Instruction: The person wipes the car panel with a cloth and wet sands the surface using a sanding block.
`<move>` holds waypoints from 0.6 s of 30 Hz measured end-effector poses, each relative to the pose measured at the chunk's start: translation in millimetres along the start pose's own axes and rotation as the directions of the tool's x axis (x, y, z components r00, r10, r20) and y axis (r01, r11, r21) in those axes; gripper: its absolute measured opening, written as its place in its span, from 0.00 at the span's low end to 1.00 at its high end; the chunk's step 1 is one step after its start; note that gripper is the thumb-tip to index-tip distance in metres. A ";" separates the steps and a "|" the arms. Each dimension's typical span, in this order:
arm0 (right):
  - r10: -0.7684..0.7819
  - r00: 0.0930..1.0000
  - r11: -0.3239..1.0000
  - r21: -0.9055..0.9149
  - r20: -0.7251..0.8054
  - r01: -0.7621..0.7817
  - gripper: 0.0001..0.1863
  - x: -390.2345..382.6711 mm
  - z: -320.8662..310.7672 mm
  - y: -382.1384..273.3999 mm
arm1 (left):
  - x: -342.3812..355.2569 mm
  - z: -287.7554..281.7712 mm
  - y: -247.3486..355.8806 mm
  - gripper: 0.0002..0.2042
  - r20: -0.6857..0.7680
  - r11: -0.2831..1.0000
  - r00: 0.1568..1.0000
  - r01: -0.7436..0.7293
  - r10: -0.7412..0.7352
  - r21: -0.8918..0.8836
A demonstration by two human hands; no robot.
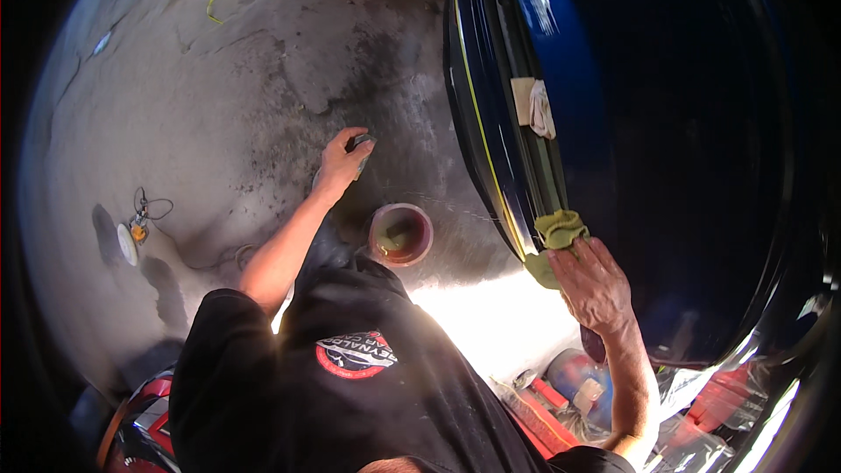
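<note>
My left hand (pixel 342 162) grips a small grey-green block (pixel 361 166) above the concrete floor, just up and left of a round bucket (pixel 401 234) with murky liquid inside. My right hand (pixel 594 285) presses a crumpled yellow-green cloth (pixel 561 228) against the lower end of a dark trim channel on a glossy dark-blue vehicle (pixel 666 140). Its fingertips are partly lost in the cloth's folds. A thin yellow line (pixel 486 140) runs along the trim. Farther up the channel lie a beige pad (pixel 521 98) and a pale crumpled cloth (pixel 540 112).
On the floor (pixel 193 105) at the left sits a round white-padded tool (pixel 131 241) with a looped cord. Red items (pixel 543 412), a blue container (pixel 574 385) and plastic wrapping crowd the lower right. A red and black object (pixel 149 420) is at the lower left.
</note>
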State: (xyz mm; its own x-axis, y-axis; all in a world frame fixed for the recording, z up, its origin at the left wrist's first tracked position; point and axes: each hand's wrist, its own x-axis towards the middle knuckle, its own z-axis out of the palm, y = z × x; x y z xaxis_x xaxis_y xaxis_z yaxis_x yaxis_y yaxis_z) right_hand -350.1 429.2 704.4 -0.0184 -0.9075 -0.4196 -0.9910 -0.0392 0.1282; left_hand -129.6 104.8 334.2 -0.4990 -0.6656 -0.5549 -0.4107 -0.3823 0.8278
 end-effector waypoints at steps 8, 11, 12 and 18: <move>0.018 1.000 1.000 0.010 -0.015 -0.018 0.30 -115.7 26.3 -2.2 | -28.7 60.2 60.2 0.18 0.050 0.945 0.950 -0.302 0.310 -0.125; 0.089 0.989 0.995 -0.062 0.122 -0.082 0.34 -140.9 23.9 -10.5 | -39.9 63.7 97.1 0.17 0.043 0.956 0.959 -0.274 0.279 -0.108; 0.123 0.990 0.988 -0.097 0.065 -0.116 0.36 -144.5 23.5 -14.0 | -41.2 63.8 111.7 0.18 -0.034 0.949 0.951 -0.309 0.307 -0.059; 0.261 0.943 0.930 -0.210 -0.207 -0.303 0.30 -135.7 47.0 -28.9 | -34.0 104.9 198.1 0.16 -0.285 0.601 0.572 -0.799 0.769 0.015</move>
State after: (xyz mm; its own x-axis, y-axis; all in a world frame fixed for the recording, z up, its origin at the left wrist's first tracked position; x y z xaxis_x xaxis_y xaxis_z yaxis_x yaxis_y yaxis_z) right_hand -325.3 573.1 715.4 -0.2481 -0.9526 -0.1760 -0.8878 0.1509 0.4349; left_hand -274.1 118.9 508.4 -0.3838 -0.8576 0.3424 0.1411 0.3120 0.9396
